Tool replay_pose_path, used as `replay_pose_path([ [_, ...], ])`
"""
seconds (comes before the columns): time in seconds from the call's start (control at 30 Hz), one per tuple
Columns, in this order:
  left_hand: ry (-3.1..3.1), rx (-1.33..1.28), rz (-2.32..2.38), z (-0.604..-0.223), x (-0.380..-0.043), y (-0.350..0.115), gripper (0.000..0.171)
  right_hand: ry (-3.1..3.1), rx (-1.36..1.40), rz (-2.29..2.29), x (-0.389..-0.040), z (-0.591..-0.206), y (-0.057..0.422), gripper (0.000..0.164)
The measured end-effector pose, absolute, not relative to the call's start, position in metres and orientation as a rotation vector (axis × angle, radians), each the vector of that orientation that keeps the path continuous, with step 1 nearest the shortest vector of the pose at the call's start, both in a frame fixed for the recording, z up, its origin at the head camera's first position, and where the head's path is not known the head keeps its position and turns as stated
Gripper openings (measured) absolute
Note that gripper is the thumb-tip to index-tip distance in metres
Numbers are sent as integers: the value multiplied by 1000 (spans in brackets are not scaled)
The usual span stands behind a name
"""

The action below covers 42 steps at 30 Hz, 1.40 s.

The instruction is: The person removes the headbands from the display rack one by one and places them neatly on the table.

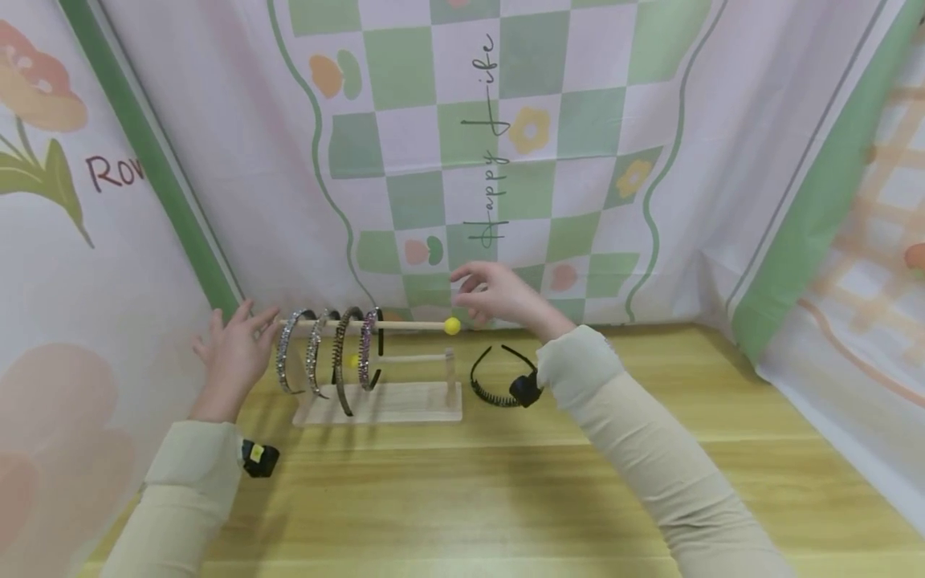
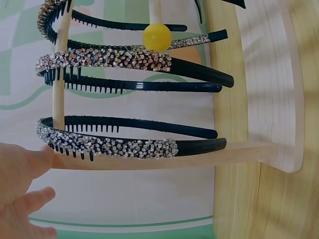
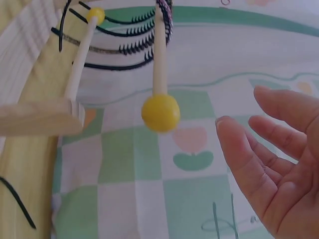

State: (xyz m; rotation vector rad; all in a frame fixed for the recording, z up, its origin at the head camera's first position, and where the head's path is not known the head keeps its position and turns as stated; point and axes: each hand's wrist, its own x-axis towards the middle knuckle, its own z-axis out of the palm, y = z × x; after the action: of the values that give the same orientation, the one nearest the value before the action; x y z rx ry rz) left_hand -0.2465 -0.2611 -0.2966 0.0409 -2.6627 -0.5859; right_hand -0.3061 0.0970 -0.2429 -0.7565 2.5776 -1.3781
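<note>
Several headbands hang on the upper rod of a wooden rack [image 1: 415,401]: a silver rhinestone headband [image 1: 282,353], another glittery headband [image 1: 312,357], a brownish headband [image 1: 338,353] and a pink-purple headband [image 1: 366,341]. At the rack's left end, my left hand [image 1: 234,353] has its fingers spread, and a fingertip touches the wooden upright [image 2: 124,160] beside the silver headband. My right hand [image 1: 499,295] is in the air just beyond the yellow ball [image 1: 452,326] at the rod's right tip. Its fingers are loosely bent, apart from the ball, and hold nothing.
A black toothed headband [image 1: 491,399] lies on the wooden table [image 1: 433,498] right of the rack, under my right forearm. The rack's lower rod [image 1: 412,358] has a yellow ball too. Patterned curtains [image 1: 499,160] enclose the back and sides.
</note>
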Motion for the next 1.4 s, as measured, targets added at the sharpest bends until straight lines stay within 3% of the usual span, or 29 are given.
replay_pose_path([
  [0.7,-2658,42,-583,-296,-247,-261,39,2483,-810,-1421,-301,-259,35,51],
  [1.13,-2647,42,-577,-297,-247,-261,38,2397,-757,-1449,-298,-269,8,47],
  [1.4,-2651,42,-580,-296,-246,-261,39,2362,-727,-1481,-299,-277,-4,53],
])
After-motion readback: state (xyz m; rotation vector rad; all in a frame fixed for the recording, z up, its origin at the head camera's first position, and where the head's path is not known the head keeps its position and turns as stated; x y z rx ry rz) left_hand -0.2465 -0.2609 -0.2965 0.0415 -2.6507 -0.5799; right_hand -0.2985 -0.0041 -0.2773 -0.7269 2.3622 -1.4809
